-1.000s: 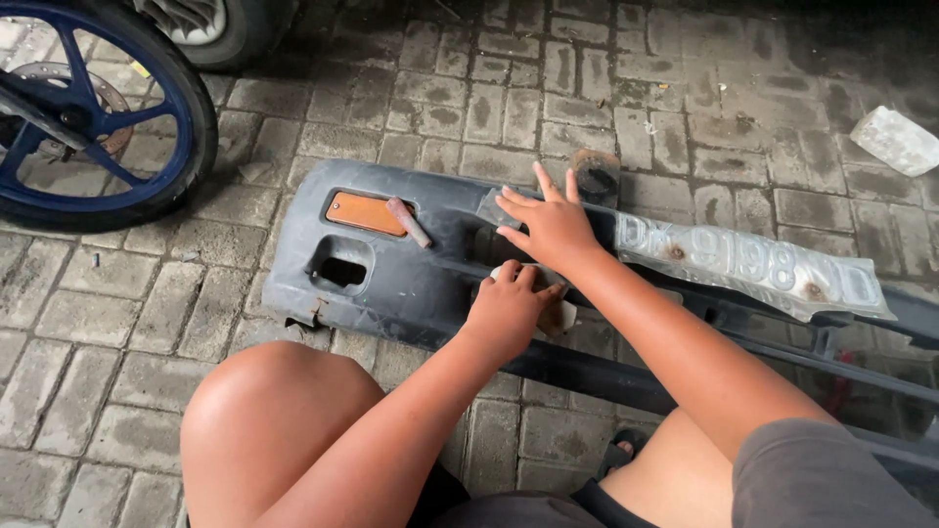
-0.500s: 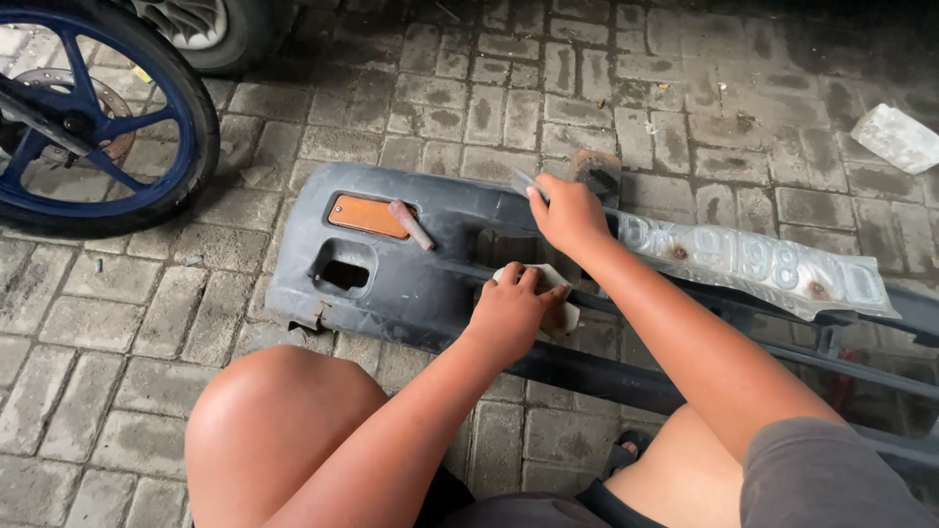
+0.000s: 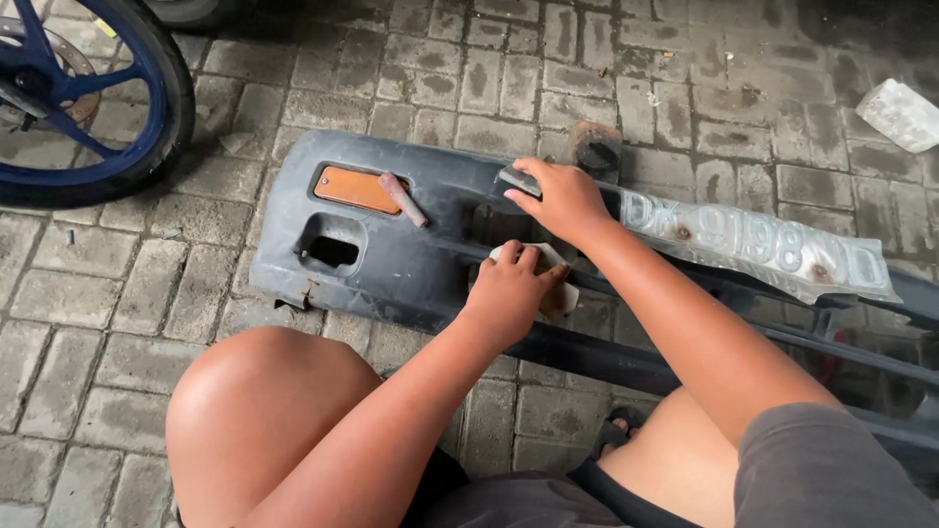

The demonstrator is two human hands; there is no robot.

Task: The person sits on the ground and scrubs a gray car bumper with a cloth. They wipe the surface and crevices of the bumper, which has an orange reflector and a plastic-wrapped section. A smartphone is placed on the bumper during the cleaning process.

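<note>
While I crouch on the grey paving-brick floor, both my hands work on a dark grey car bumper lying flat on it.

My left hand has its grip closed on a pale scrap of sandpaper, pressed to the bumper; my right hand grips a small flat grey piece at its upper edge. A rusty bolt lies across the orange reflector. A blue-rimmed wheel stands nearby on the stained bricks.
</note>
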